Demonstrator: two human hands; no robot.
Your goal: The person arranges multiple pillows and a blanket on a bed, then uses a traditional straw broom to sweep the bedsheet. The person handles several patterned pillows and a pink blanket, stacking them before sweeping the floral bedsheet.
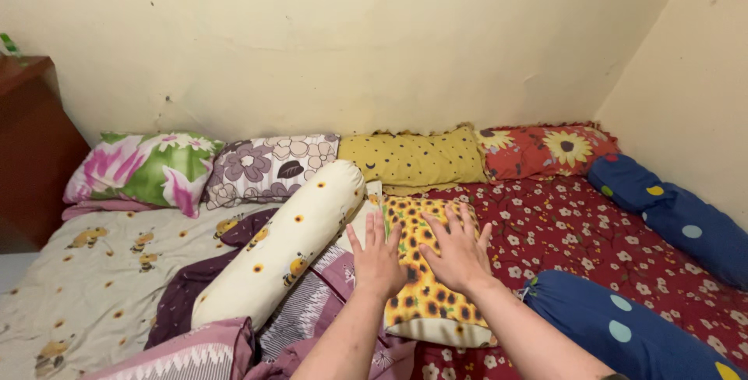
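Both hands flat, fingers spread wide: left hand (pixel 376 259) & right hand (pixel 458 251) press sunflower pillow (pixel 427 290), long axis running away from me.

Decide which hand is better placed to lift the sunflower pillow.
Probably the right hand: it lies flat on the middle of the sunflower pillow. The left hand rests only on its edge, beside the cream bolster.

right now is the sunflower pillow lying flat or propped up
Lying flat on the bed: the sunflower pillow has its broad face up, with the left hand and right hand spread on it.
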